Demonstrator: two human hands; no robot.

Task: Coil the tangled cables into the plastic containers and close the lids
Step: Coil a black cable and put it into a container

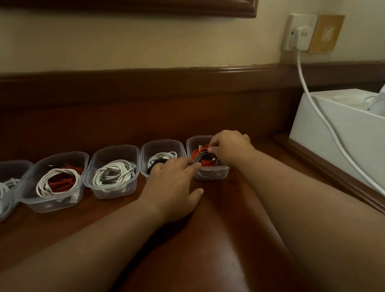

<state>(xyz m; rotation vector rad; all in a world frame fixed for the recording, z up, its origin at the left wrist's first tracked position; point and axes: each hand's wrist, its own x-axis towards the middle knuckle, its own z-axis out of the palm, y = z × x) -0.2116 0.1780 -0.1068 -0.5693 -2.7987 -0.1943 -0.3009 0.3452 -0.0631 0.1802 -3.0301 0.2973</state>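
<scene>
Head view: five open plastic containers [112, 172] of coiled cables lined the wooden tabletop [208, 258]. The right hand [229, 147] pinched the red-and-black cable [201, 158] inside the rightmost container [210, 172]; the left hand's [173, 190] straight fingers touched its rim.

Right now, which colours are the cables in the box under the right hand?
Red and black cables, seen in the head view.
</scene>
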